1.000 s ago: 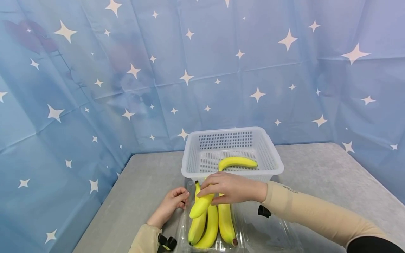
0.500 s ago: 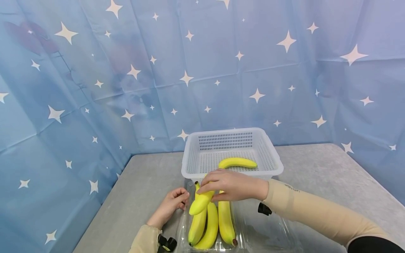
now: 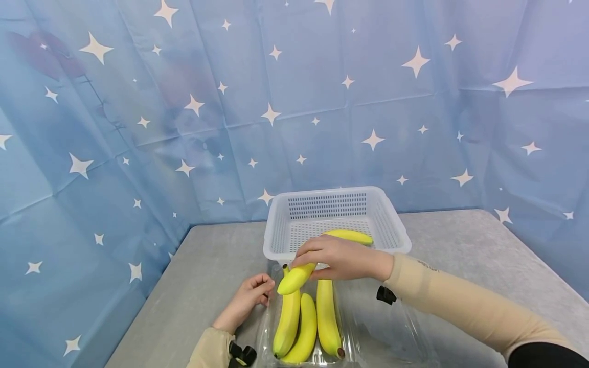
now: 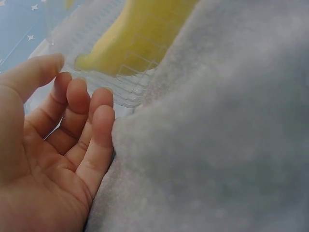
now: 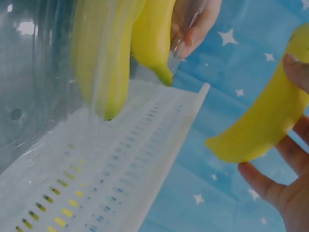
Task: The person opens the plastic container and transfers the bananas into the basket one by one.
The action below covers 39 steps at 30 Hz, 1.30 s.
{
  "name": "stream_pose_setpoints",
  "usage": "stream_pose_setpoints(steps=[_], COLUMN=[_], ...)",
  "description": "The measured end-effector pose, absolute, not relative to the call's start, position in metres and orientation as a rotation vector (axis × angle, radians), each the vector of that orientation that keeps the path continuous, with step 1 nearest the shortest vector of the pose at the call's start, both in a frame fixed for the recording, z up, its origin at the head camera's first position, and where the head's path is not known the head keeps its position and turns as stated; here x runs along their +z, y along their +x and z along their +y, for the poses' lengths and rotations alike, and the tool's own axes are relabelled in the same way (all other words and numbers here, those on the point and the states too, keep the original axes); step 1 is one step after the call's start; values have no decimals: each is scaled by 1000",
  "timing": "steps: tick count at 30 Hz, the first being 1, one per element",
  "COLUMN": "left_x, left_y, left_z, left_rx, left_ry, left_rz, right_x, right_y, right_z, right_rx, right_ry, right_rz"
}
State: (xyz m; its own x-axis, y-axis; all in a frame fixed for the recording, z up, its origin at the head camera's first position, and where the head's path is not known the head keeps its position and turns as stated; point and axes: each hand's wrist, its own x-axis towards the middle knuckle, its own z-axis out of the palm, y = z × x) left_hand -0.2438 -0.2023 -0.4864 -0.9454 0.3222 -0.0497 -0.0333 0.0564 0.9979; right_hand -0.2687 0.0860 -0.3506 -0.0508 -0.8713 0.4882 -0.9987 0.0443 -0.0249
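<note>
My right hand grips a yellow banana between thumb and fingers. In the head view this banana overlaps the stem end of the left banana in an open clear plastic clamshell box. Three bananas lie lengthwise in the box's left half. At that half's far left edge, my left hand pinches the rim with curled fingers. The right wrist view shows the held banana hanging away from the box, its tip pointing left. Through the clear wall, the left wrist view shows one banana close beyond the fingertips.
A white perforated basket stands just behind the box, with one banana inside, partly covered by my right hand. The box's other half lies spread to the right on the grey table. A blue star-printed curtain hangs behind.
My right hand has lifted the banana up and away from the box, toward the basket, and now covers more of the basket's banana. The left hand has stayed at the rim.
</note>
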Motion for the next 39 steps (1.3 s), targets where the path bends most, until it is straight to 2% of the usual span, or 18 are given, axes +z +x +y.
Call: stream_pose_setpoints(steps=[39], left_x=[-485], left_y=[-242], left_z=[-202], left_rx=[1996], left_ry=[281], left_rz=[2074], right_x=[-333], right_y=[-307], right_z=[114], right_rx=[482], right_ry=[1601], right_rz=[-2382])
